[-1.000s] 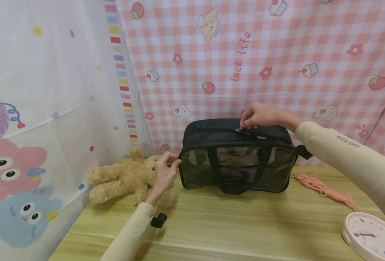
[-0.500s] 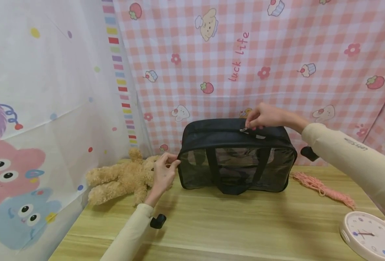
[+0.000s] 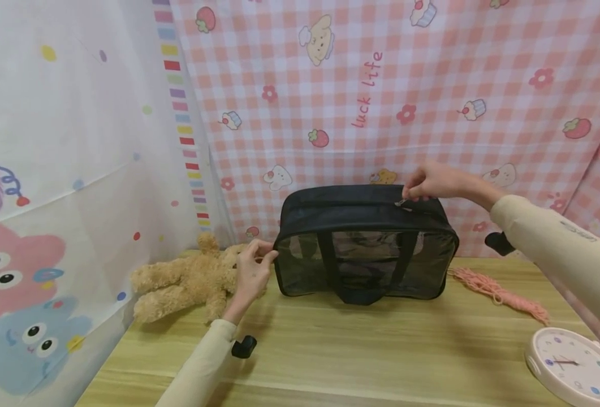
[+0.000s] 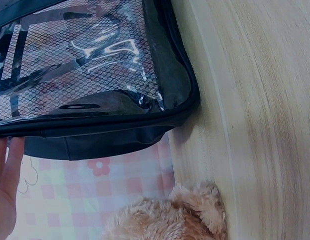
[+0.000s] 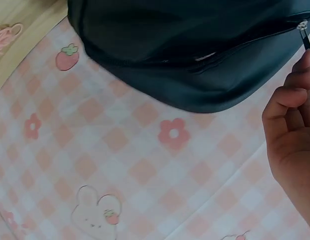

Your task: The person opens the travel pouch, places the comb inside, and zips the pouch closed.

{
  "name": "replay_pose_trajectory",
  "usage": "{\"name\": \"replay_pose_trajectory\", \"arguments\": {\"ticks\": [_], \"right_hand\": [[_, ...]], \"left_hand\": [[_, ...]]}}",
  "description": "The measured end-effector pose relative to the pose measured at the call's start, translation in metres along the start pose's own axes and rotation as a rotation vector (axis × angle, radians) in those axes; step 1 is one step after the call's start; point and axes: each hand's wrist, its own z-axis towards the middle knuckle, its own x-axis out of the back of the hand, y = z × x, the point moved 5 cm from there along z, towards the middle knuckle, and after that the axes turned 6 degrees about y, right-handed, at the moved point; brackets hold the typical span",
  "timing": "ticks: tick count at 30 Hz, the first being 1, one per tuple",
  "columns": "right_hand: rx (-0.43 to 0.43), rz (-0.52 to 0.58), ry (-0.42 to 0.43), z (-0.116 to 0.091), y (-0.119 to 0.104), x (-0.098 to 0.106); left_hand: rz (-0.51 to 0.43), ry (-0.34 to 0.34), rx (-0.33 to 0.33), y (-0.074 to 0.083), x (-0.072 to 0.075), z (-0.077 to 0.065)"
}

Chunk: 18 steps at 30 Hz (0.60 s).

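Note:
A black bag (image 3: 366,215) with a see-through front and two black straps stands upright on the table against the checked cloth. On its top, my right hand (image 3: 434,182) pinches the metal zipper pull (image 5: 304,32) between thumb and fingers. The right wrist view shows a short gap in the zipper (image 5: 207,57) beyond the pull. At the bag's left edge, my left hand (image 3: 255,270) pinches the dark seam with thumb and fingertips. In the left wrist view only part of that hand (image 4: 6,185) shows below the bag's edge, and mesh lies behind the clear panel (image 4: 100,55).
A tan teddy bear (image 3: 193,280) lies left of the bag, right beside my left hand. To the right are a bundle of pink cord (image 3: 503,295) and a round white clock (image 3: 572,364) near the table's corner. The checked cloth (image 3: 300,85) hangs behind.
My right hand has moved to the right along the bag's top, carrying the zipper pull with it. The left hand keeps its hold on the bag's left edge.

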Motion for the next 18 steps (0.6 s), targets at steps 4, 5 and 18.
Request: {"name": "replay_pose_trajectory", "arguments": {"ticks": [4,5,18], "right_hand": [[-0.012,-0.013,0.016,-0.008,0.009,0.005],[-0.013,-0.020,0.022,-0.010,0.011,0.006],[-0.041,-0.039,0.036,-0.021,0.027,0.011]], "left_hand": [[0.002,0.010,-0.005,0.000,0.000,0.000],[0.002,0.011,-0.006,0.000,0.000,0.000],[-0.005,0.012,0.017,-0.002,-0.002,0.000]]}}
